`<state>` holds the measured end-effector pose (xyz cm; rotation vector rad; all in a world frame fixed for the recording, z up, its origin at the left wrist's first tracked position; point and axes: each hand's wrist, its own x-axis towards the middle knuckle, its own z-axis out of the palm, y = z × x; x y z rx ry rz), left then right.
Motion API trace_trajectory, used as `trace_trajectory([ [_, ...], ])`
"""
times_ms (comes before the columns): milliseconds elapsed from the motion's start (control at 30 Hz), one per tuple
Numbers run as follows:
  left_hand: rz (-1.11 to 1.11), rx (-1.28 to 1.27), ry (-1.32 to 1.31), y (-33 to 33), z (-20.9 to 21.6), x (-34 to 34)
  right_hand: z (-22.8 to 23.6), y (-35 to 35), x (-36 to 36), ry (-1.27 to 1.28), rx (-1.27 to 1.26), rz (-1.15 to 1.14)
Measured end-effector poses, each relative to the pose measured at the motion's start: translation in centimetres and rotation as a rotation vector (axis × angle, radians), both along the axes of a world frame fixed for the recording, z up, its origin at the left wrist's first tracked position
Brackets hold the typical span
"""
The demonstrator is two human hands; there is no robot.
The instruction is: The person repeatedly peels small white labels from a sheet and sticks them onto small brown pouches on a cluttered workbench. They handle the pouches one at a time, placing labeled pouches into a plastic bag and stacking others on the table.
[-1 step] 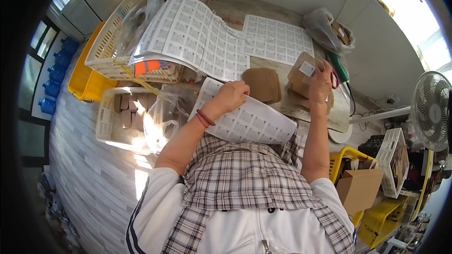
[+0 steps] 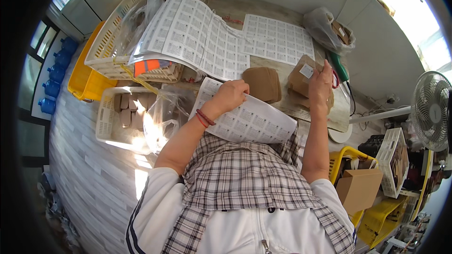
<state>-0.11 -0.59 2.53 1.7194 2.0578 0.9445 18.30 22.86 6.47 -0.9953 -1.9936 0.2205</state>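
Nothing has moved since the earlier frame: both hands keep their places. The left hand (image 2: pixel 231 95) lies curled on a label sheet (image 2: pixel 249 120) at the counter (image 2: pixel 282 73) edge; whether its fingers pinch it cannot be told. The right hand (image 2: pixel 321 84) grasps a small brown box (image 2: pixel 303 76) bearing a white label, farther back.

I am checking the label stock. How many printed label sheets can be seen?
3. One big sheet drapes over the white basket, one lies flat on the table, one is under the left hand. More may be hidden beneath.
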Motion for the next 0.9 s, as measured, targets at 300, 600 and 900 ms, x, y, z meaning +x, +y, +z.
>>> trace_trajectory([
  [300, 0.04, 0.023, -0.204, -1.6, 1.7, 0.1, -5.4, -15.1, -2.4, -0.07, -0.51, 0.583],
  [600, 0.179, -0.164, -0.299, -4.7, 2.8, -2.5, -5.8, -15.7, -3.1, -0.024, -0.537, 0.628],
  [900, 0.17, -0.131, -0.42, -4.5, 1.6, -3.1, -6.7, -16.5, -4.2, 0.096, -0.259, 0.613],
])
